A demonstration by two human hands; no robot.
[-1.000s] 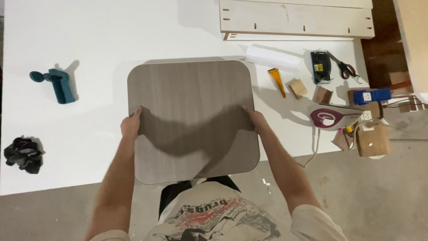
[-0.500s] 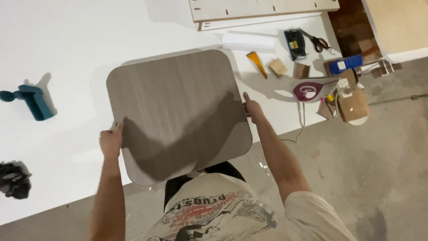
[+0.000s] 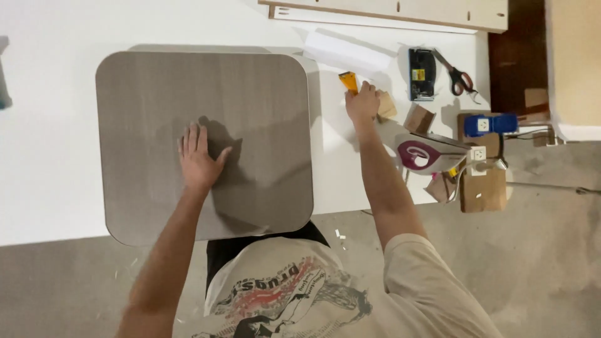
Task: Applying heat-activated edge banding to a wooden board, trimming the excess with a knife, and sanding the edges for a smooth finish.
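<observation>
Pressing flat, fingers spread, left hand [image 3: 199, 159] on grey rounded-corner wood-grain board [image 3: 250, 100] overhanging white tabletop [image 3: 50, 181] at its six o'clock edge; right hand [image 3: 363, 102], at board's three o'clock, curled over small yellow-orange scraper [image 3: 348, 81], grip unclear.

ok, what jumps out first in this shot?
A big grey wood-grain panel with rounded corners fills the left half of the white table, its near edge overhanging, the left hand flat on its middle. The right hand reaches right of it to a small yellow-handled tool. Further right, a clothes iron lies amid scissors and wood scraps.
</observation>
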